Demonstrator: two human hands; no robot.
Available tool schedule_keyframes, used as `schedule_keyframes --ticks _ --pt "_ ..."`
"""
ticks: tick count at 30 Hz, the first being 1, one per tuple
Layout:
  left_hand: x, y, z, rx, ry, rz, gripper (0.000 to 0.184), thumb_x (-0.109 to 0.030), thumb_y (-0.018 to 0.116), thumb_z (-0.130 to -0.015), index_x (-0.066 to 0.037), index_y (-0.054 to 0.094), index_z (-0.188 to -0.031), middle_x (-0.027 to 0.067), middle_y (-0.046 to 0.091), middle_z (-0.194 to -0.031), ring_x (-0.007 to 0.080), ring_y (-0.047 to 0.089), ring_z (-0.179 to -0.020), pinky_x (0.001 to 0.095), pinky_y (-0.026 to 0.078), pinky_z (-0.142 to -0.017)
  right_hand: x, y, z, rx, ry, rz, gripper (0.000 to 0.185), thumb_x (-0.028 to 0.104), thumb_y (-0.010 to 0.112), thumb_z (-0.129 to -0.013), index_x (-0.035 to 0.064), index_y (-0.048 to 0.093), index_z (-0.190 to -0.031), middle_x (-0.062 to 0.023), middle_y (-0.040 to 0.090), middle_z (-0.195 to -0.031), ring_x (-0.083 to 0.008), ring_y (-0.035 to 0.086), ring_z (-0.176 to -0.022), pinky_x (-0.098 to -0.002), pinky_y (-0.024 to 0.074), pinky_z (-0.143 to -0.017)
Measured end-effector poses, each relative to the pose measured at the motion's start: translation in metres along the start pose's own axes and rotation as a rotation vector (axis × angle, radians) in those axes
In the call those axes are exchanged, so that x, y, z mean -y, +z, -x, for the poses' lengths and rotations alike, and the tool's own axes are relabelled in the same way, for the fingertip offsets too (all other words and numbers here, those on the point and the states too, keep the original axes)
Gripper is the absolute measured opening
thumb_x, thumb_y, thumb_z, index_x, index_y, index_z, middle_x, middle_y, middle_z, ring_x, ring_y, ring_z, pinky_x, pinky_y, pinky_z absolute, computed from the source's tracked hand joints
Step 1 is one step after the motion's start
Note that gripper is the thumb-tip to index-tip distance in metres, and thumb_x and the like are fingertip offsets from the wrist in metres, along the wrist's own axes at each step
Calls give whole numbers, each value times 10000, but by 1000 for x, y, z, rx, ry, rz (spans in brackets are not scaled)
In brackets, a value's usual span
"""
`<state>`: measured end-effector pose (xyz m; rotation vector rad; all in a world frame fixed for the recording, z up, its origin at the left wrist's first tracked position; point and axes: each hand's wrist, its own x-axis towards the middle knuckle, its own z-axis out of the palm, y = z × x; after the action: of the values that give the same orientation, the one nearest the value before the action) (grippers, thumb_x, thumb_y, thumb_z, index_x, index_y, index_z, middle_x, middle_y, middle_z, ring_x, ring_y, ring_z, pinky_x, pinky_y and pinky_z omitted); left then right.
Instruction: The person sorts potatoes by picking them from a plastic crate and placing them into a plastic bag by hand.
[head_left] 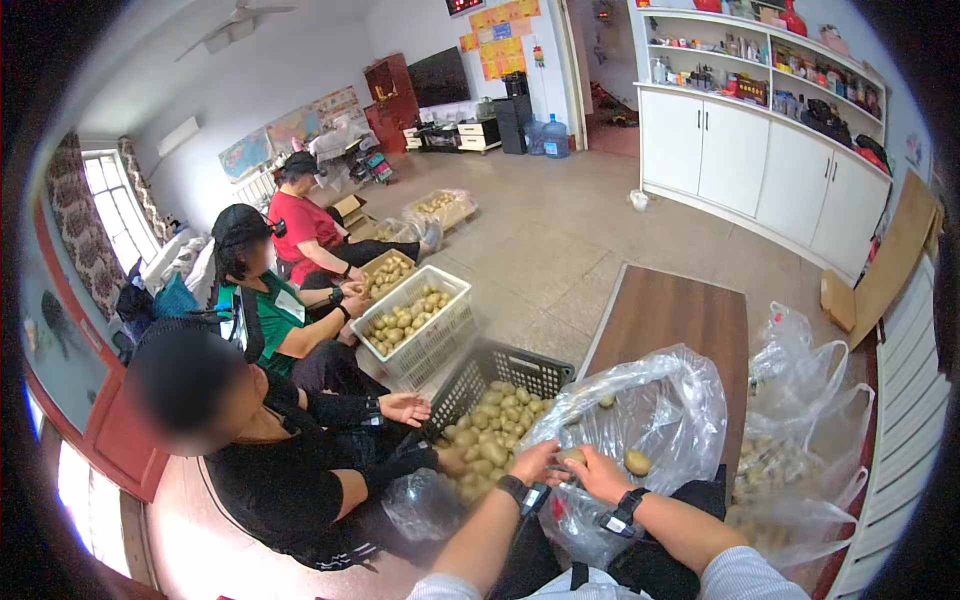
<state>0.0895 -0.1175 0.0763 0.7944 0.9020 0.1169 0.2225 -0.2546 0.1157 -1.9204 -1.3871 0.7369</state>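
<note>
Between my two hands, above the mouth of a clear plastic bag [690, 400], is a brownish-green oval fruit [572, 456] that looks like a kiwifruit. My right hand [605, 476] has its fingers closed on the fruit's right side. My left hand [538, 464] comes in from the other side, fingers curled against it. Another kiwifruit [636, 461] rests in the bag, which lies open over my lap and the brown board. Just left of my hands stands a dark grey crate [530, 364] holding many kiwifruit.
A co-worker in black [290, 470] sits close on my left, one hand in the grey crate's fruit. Beyond are people in green [278, 325] and red [300, 228], beside a white crate [445, 330]. A brown board [670, 320] lies ahead; filled plastic bags [800, 450] stand right.
</note>
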Motion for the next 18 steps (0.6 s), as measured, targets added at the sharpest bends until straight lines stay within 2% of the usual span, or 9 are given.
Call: schedule_keyframes --ticks 2,4,5,8,9,10,13,17,18 --pt "-1 -2 -7 6 -4 -24 459 -414 505 -924 -59 475 -1213 87 606 -982 210 654 -689 308 523 -525 1 3 -2 -28 -101 -41 370 322 530 -925 33 505 -1154 -249 627 -964 -420 608 -886 -456 475 -736" --pt "18 -22 -39 258 -41 11 382 -388 507 -933 -62 527 -1131 69 613 -894 196 643 -661 303 534 -538 -5 7 -3 -63 -131 -62 340 297 530 -922 44 519 -1148 -237 629 -951 -412 609 -879 -456 475 -736" --pt "16 -19 -34 260 -45 13 382 -388 507 -933 -62 527 -1131 69 613 -894 196 643 -661 303 534 -538 -10 8 -3 -99 -162 -81 312 273 531 -919 55 534 -1142 -225 631 -939 -405 609 -873 -457 475 -735" --pt "6 -9 -9 128 46 -61 315 -360 519 -935 -69 557 -1051 54 604 -820 188 631 -647 305 536 -534 -35 10 -9 -252 -243 29 286 229 548 -899 48 559 -1120 -197 626 -899 -382 590 -873 -441 463 -768" --pt "5 -9 -8 75 73 -6 301 -349 524 -933 -69 554 -1039 55 598 -818 186 625 -639 307 536 -533 -43 7 -8 -274 -230 162 318 211 605 -837 52 575 -1111 -162 606 -978 -353 545 -958 -440 429 -845" --pt "2 -9 -6 21 103 49 286 -339 530 -930 -70 550 -1027 55 592 -816 184 618 -631 308 536 -531 -51 3 -5 -276 -232 164 318 211 605 -837 52 575 -1111 -162 606 -978 -353 545 -958 -440 429 -845" --pt "11 -29 -27 3 168 169 277 -314 514 -932 -64 534 -1049 86 591 -838 203 610 -631 317 529 -518 -64 -12 7 -387 -36 454 416 187 667 -728 73 580 -1119 -137 532 -1167 -356 469 -1094 -480 372 -928" --pt "10 -35 -22 -56 318 443 270 -298 484 -937 -57 523 -1053 114 583 -845 222 586 -620 325 521 -526 -98 -4 6 -427 95 471 398 174 647 -741 72 578 -1119 -153 536 -1150 -371 474 -1091 -487 371 -933" --pt "6 -35 -20 -54 317 442 270 -298 484 -937 -57 523 -1053 114 583 -845 222 586 -620 325 521 -526 -105 -3 3 -358 179 465 406 173 640 -745 73 568 -1132 -163 533 -1153 -379 476 -1092 -493 370 -938"
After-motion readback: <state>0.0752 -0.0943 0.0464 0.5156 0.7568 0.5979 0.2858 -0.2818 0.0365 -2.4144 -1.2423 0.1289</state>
